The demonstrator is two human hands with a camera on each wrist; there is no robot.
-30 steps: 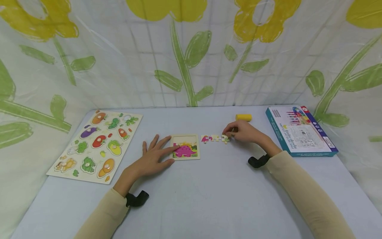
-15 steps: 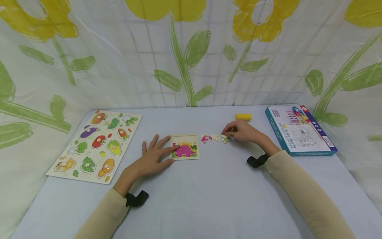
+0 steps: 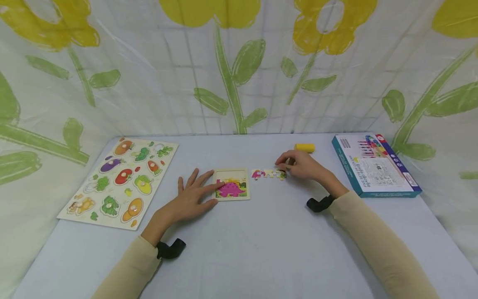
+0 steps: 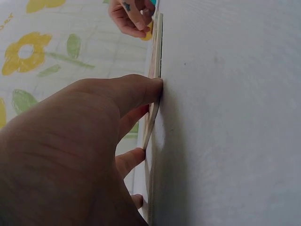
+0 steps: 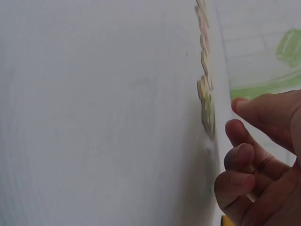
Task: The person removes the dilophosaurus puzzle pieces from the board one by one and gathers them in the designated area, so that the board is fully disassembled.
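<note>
My left hand [image 3: 190, 202] lies spread, its index finger resting on a small wooden puzzle frame [image 3: 239, 199] that shows a pink dinosaur [image 3: 232, 189]. In the left wrist view the thumb of that hand [image 4: 80, 125] touches the frame's edge [image 4: 158, 52]. Just right of the frame, a pink piece [image 3: 257, 174] and other puzzle pieces form a short row. My right hand [image 3: 304, 166] is at the row's right end, beside a green and yellow piece [image 3: 281, 174]. In the right wrist view this hand [image 5: 270, 155] has loosely bent fingers, apart from that piece [image 5: 207, 108].
A board of vegetable pictures [image 3: 123, 178] lies at the left. Behind the right hand is a yellow cylinder [image 3: 304, 147]. A flat blue and white box [image 3: 377, 166] sits at the right rear, and a flowered curtain [image 3: 149, 83] hangs behind the table.
The rightmost piece has shifted slightly left, closing the gap to its neighbour. My right hand moved a little left and its fingertips have come off the piece; the left hand stayed put.
</note>
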